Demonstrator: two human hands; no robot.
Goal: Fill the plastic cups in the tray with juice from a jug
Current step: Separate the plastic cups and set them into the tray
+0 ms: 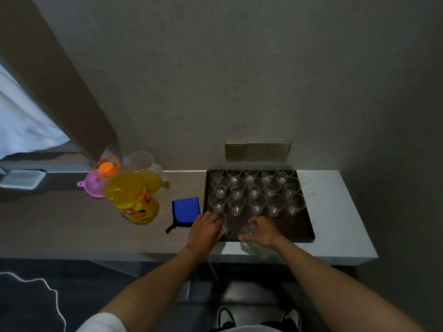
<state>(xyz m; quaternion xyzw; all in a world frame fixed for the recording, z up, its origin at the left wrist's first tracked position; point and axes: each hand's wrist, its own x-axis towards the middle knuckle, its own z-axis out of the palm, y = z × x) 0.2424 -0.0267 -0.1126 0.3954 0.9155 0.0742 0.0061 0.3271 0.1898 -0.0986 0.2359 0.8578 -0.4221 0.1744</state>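
Right hand (260, 230) grips stacked cups (251, 243) at tray (309, 226) front edge; left hand (207, 227) holds 1 cup (224, 224).

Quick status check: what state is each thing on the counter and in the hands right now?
Cups in tray: upright, empty.
Tray: flat on counter, front row mostly bare.
Juice bottle: upright, orange cap on, nearly full.
Jug: behind bottle, holds juice.
Pink funnel: lying on counter.
Blue cloth: folded, beside tray.
Left hand: setting a cup in tray.
Right hand: gripping stacked cups.
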